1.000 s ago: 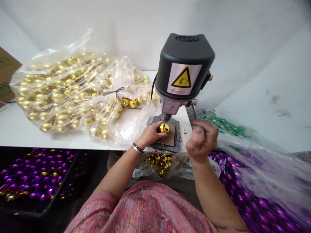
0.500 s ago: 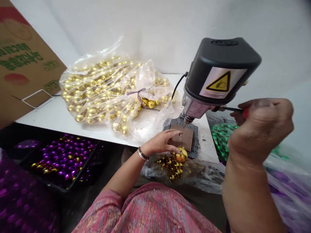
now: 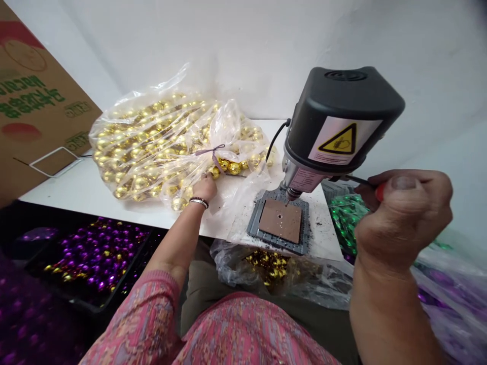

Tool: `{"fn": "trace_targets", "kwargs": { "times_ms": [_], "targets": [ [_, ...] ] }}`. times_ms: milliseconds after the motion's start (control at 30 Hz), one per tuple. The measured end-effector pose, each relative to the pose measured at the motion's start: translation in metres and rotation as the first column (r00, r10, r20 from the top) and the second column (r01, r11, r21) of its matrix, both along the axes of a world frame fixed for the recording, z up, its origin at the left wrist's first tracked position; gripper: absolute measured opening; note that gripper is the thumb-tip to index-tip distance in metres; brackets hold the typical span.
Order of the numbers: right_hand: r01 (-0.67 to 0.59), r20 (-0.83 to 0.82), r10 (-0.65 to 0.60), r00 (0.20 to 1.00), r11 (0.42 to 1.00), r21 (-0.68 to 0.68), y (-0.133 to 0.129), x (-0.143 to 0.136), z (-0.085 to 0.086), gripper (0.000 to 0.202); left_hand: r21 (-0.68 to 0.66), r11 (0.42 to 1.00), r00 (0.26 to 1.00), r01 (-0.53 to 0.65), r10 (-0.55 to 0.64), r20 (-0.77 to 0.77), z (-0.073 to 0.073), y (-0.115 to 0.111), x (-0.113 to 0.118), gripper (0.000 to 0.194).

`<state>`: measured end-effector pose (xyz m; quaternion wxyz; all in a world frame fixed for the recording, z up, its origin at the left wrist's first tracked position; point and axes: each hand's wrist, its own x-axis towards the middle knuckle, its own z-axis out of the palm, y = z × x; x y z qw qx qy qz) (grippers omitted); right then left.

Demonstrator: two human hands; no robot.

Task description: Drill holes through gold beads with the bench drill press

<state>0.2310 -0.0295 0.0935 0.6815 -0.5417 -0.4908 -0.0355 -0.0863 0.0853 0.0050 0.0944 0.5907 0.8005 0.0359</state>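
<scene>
My left hand [image 3: 205, 187] is at the opening of a clear plastic bag [image 3: 228, 119] full of shiny gold balls [image 3: 235, 168]. Its fingertips are hidden beside the nearest balls, so I cannot tell whether they grip one. My right hand [image 3: 407, 218] is wrapped around the red-tipped lever [image 3: 379, 192] of a small black and silver drill press [image 3: 342, 116]. Under the drill's chuck and bit [image 3: 292, 195], a brown square board [image 3: 281, 220] with a small hole lies on the grey base plate [image 3: 256, 223]. No ball sits on the board.
Below the table's front edge hangs an open plastic bag [image 3: 228, 261] with gold balls in it. A dark bin [image 3: 110, 299] of purple and gold balls stands at lower left. A cardboard box [image 3: 45, 126] is at left; green balls [image 3: 344, 213] lie at right.
My left hand has moved from the board up and left to the bag of gold balls. The gold ball at its fingers has dropped out of view. My right hand stays on the lever.
</scene>
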Motion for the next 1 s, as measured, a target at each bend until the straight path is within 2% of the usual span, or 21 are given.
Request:
{"fn": "trace_targets", "kwargs": {
  "times_ms": [133, 333, 400, 467, 567, 667, 733, 800, 900, 1000],
  "targets": [
    [-0.008, -0.014, 0.008, 1.000, 1.000, 0.012, 0.000, -0.001, 0.000, 0.040, -0.022, 0.999, 0.999, 0.035, -0.036, -0.041, -0.001, -0.002, -0.002, 0.053],
    [-0.053, -0.026, 0.053, 0.998, 0.999, -0.001, -0.003, -0.002, 0.001, 0.045, -0.034, 0.975, 0.966, 0.217, -0.220, -0.138, 0.004, -0.014, 0.007, 0.053],
    [-0.071, -0.031, 0.071, 0.997, 0.997, 0.000, -0.004, -0.002, 0.000, 0.046, -0.032, 0.957, 0.952, 0.290, -0.291, -0.093, 0.006, -0.018, 0.013, 0.056],
    [-0.086, -0.035, 0.086, 0.996, 0.996, -0.007, -0.005, -0.001, -0.001, 0.047, -0.007, 0.934, 0.933, 0.358, -0.357, 0.037, 0.006, -0.022, 0.020, 0.059],
    [-0.103, -0.026, 0.103, 0.994, 0.995, -0.010, -0.005, 0.000, -0.002, 0.046, 0.113, 0.943, 0.921, 0.314, -0.331, 0.205, 0.003, -0.025, 0.022, 0.050],
    [-0.113, -0.010, 0.113, 0.994, 0.994, -0.003, -0.005, 0.000, -0.004, 0.045, 0.224, 0.961, 0.974, 0.160, -0.191, 0.121, 0.001, -0.025, 0.011, 0.047],
    [-0.115, -0.008, 0.115, 0.993, 0.993, -0.002, -0.005, 0.001, -0.005, 0.044, 0.184, 0.975, 0.989, 0.123, -0.137, 0.065, -0.001, -0.026, 0.002, 0.043],
    [-0.115, -0.005, 0.115, 0.993, 0.993, 0.000, -0.005, 0.000, -0.006, 0.043, 0.089, 0.986, 0.983, 0.143, -0.152, 0.100, -0.002, -0.027, -0.005, 0.038],
    [-0.120, 0.013, 0.120, 0.993, 0.993, 0.007, -0.006, 0.000, -0.008, 0.040, -0.015, 0.971, 0.944, 0.240, -0.229, 0.235, -0.008, -0.030, -0.003, 0.037],
    [-0.120, 0.028, 0.120, 0.992, 0.993, 0.001, -0.007, 0.000, -0.009, 0.038, 0.006, 0.936, 0.879, 0.352, -0.333, 0.341, -0.015, -0.034, 0.006, 0.036]
  ]
}}
